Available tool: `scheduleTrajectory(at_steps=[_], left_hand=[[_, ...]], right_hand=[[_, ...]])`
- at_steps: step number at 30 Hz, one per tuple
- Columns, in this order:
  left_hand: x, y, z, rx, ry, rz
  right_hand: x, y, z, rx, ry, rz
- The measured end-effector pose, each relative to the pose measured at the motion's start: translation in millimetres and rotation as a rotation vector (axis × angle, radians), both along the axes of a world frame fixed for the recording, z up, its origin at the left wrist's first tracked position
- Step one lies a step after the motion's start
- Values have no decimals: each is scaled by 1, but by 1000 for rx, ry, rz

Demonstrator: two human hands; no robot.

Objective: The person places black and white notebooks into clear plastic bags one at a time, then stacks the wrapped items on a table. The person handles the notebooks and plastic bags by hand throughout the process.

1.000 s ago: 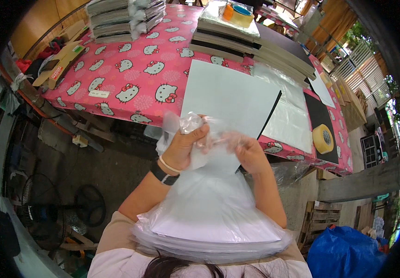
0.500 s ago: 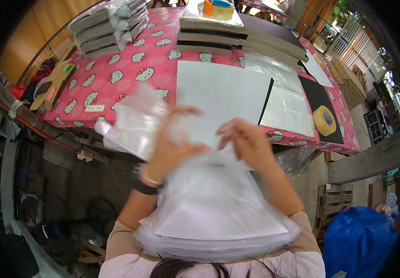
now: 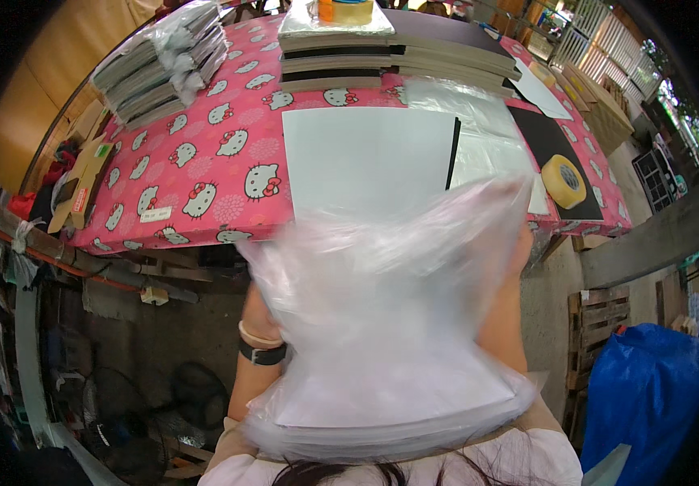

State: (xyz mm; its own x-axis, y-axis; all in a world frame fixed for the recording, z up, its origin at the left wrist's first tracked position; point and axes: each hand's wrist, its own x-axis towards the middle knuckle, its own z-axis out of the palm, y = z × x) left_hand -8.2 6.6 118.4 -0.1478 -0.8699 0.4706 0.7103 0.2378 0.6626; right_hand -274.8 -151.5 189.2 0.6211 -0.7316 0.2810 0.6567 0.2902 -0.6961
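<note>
A clear plastic bag [image 3: 390, 243], smeared by motion, stands spread between my arms in front of the table. Below it, a stack of white sheets in clear plastic [image 3: 398, 397] lies against my body. My left hand [image 3: 258, 314], with a black strap and a pale band at the wrist, is at the bag's left side. At its right side is my right hand [image 3: 521, 249], close to the raised corner. The plastic and blur hide the fingers of both hands. Just beyond, a white sheet [image 3: 365, 158] lies on the table with a dark edge showing at its right.
The table has a pink patterned cover [image 3: 195, 166]. Plastic-wrapped stacks [image 3: 159, 69] stand far left, board stacks [image 3: 337, 61] at the back. To the right lie flat clear plastic [image 3: 471, 113], a black board [image 3: 532, 130] and a tape roll [image 3: 564, 182]. A blue tarp [image 3: 645, 397] is lower right.
Both hands were in front of the white sheet, with plastic by the left one. Now they are farther apart and nearer me, with the bag spread between them. The view has shifted slightly.
</note>
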Motion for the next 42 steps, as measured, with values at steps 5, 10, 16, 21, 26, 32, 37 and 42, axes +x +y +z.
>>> scheduleTrajectory(at_steps=[5,10,16,21,26,32,37,42], left_hand=[[6,-4,-4,156,189,-525],[1,-11,32,158,710,252],[-34,-17,16,-182,-213,288],[-11,-8,18,2,258,192],[22,-18,24,-81,389,35],[38,-42,57,457,-688,514],[73,-128,70,129,-1040,1228],[64,-162,72,0,-1336,1425]], right_hand=[[3,-17,-13,314,-319,569],[-7,-22,-42,-758,304,831],[-13,-22,-12,64,-66,442],[-10,-16,-16,182,-127,587],[12,-17,-30,-474,96,942],[-31,-76,16,-270,337,106],[33,-108,21,-844,945,-615],[45,-120,18,-900,1143,-856]])
